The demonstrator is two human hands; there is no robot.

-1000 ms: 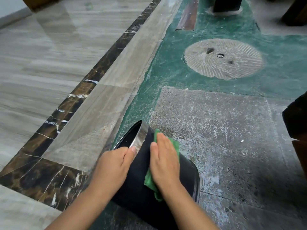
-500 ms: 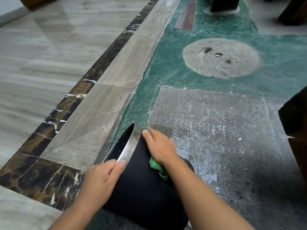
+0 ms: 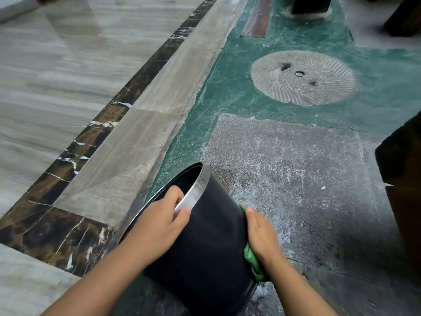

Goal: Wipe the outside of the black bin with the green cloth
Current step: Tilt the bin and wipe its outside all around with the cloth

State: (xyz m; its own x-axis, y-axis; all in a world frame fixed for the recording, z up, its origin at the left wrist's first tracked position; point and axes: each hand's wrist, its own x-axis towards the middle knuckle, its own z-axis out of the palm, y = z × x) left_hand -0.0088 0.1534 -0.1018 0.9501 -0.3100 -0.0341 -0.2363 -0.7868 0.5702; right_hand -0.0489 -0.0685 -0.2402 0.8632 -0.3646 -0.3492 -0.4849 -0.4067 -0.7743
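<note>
The black bin [image 3: 211,245] lies tilted on the floor, its silver-rimmed mouth pointing away and to the left. My left hand [image 3: 163,221] grips that rim, fingers inside the opening and thumb on the metal band. My right hand [image 3: 262,233] presses the green cloth [image 3: 251,261] flat against the bin's right side wall. Only a strip of cloth shows under the palm and beyond the fingertips; the rest is hidden.
A dusty grey concrete slab [image 3: 296,179] lies right of the bin, green floor beyond it with a round grooved stone disc [image 3: 303,77]. Polished marble with a dark brown border strip [image 3: 75,153] runs along the left. A dark object [image 3: 403,179] stands at the right edge.
My right hand has slid the cloth from the bin's upper surface near the rim down onto its right side. The bin has turned, and my left hand has shifted to hook fingers inside the rim.
</note>
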